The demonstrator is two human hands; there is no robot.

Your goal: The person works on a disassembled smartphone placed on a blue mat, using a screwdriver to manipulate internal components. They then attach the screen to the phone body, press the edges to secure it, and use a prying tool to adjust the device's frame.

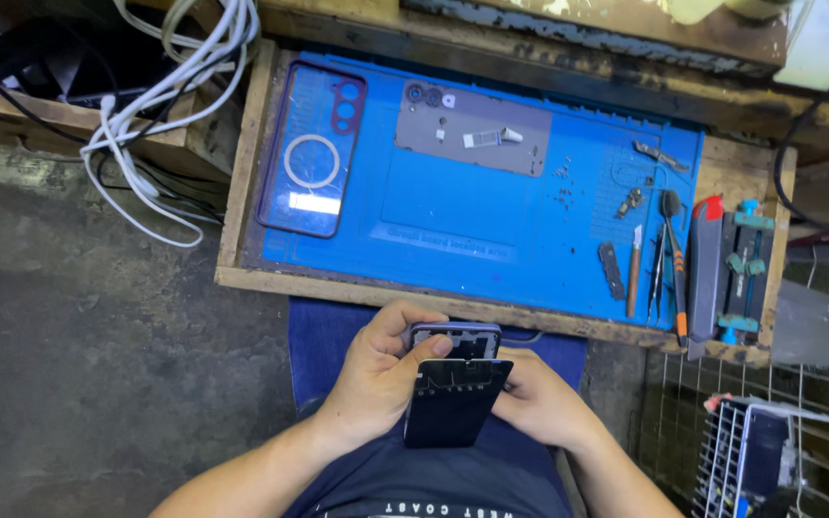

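Observation:
My left hand [376, 369] and my right hand [534, 398] hold a phone over my lap, just in front of the tray's near edge. The phone's purple body [455, 339] lies underneath. A dark panel [453, 401], lifted off the body, rests tilted on top of it. My left thumb presses on the panel's top left corner. My right hand grips the phone from the right side, mostly hidden under the panel.
A wooden tray [242, 173] holds a blue work mat [491, 216]. On the mat lie a clear phone case [311, 149], a grey plate [472, 128] with small parts, loose screws [562, 182], tweezers and a screwdriver [672, 245]. White cables [160, 86] hang at left; a wire rack [750, 451] stands at right.

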